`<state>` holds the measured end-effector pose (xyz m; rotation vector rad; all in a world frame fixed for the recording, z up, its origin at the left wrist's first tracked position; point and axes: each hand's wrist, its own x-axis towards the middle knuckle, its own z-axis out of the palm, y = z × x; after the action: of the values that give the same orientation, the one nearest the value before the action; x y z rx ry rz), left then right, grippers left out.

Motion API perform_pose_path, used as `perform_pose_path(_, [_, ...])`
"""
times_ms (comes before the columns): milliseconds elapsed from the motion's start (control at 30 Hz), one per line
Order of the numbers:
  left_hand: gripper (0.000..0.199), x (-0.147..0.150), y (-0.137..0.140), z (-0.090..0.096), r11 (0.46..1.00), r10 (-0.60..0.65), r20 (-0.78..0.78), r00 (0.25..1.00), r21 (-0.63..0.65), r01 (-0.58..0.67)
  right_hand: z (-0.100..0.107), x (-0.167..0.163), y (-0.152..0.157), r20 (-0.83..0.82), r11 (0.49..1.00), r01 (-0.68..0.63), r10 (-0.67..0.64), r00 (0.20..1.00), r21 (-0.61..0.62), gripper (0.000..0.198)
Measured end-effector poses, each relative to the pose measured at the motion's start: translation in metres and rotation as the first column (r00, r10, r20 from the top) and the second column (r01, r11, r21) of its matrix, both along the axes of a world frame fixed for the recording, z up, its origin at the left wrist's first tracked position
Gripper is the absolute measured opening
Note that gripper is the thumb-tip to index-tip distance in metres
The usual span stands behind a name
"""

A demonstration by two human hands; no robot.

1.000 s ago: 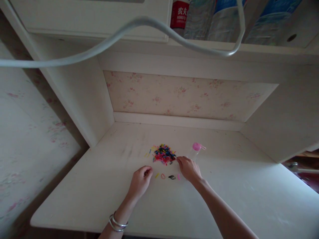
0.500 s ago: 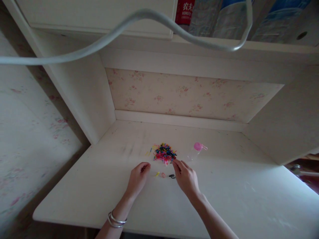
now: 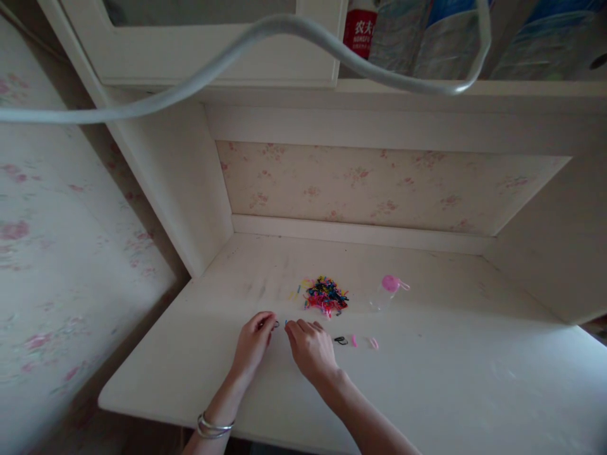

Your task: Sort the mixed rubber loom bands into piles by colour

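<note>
A heap of small, many-coloured rubber bands (image 3: pixel 326 296) lies on the white desk. In front of it on the left, my left hand (image 3: pixel 255 335) is closed, pinching a dark rubber band (image 3: pixel 277 325) whose loop pokes out at the fingertips. Close by, my right hand (image 3: pixel 310 347) is closed with its fingertips on a tiny blue piece (image 3: pixel 286 322), apparently another band. Just right of that hand lie black bands (image 3: pixel 340 340), a bright pink band (image 3: pixel 353 340) and pale pink bands (image 3: pixel 374 343). Whatever lies under my right hand is hidden.
A clear little bottle with a pink lid (image 3: pixel 391 284) stands right of the heap. The desk (image 3: pixel 427 392) has a shelf with bottles (image 3: pixel 359 31) above it. A pale cable or tube (image 3: pixel 279 26) crosses the top of the view.
My right hand has moved left from the heap's edge towards my left hand. A dark loop now shows at my left fingertips. Pink bands now show on the right. The view has shifted slightly.
</note>
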<state>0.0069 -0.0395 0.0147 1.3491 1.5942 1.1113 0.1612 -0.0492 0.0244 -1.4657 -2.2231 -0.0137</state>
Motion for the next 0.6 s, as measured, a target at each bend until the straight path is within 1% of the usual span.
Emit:
perform_pose_path(133, [0.039, -0.009, -0.001, -0.004, 0.999, 0.017, -0.119, 0.993, 0.054, -0.011, -0.002, 0.010, -0.003, -0.009, 0.999, 0.037, -0.037, 0.999, -0.002, 0.024])
perform_pose_path(200, [0.035, -0.013, 0.001, -0.006, 0.996, 0.006, -0.171, 0.985, 0.085, 0.008, -0.003, 0.017, -0.005, -0.014, 0.998, 0.068, -0.068, 0.998, 0.000, 0.025])
perform_pose_path(300, [0.033, -0.014, 0.003, -0.007, 0.986, -0.092, -0.250, 0.964, 0.112, 0.123, -0.006, 0.022, -0.009, -0.008, 0.996, 0.091, -0.091, 0.996, -0.004, 0.024])
perform_pose_path(367, [0.029, -0.013, 0.003, -0.006, 0.970, -0.160, -0.343, 0.926, 0.120, 0.212, -0.007, 0.020, -0.011, 0.001, 0.996, 0.084, -0.084, 0.996, -0.011, 0.023])
perform_pose_path(433, [0.025, -0.011, 0.002, -0.004, 0.956, -0.190, -0.429, 0.883, 0.124, 0.266, -0.008, 0.015, -0.012, 0.015, 0.998, 0.060, -0.060, 0.998, -0.018, 0.022])
perform_pose_path(500, [0.023, -0.010, 0.001, -0.003, 0.954, -0.186, -0.455, 0.871, 0.128, 0.271, -0.009, 0.007, -0.013, 0.031, 0.999, 0.039, -0.038, 0.999, -0.026, 0.021])
perform_pose_path(600, [0.019, -0.011, 0.003, -0.006, 0.966, -0.153, -0.422, 0.894, 0.126, 0.224, -0.011, -0.007, -0.014, 0.044, 0.999, 0.033, -0.032, 0.999, -0.036, 0.018])
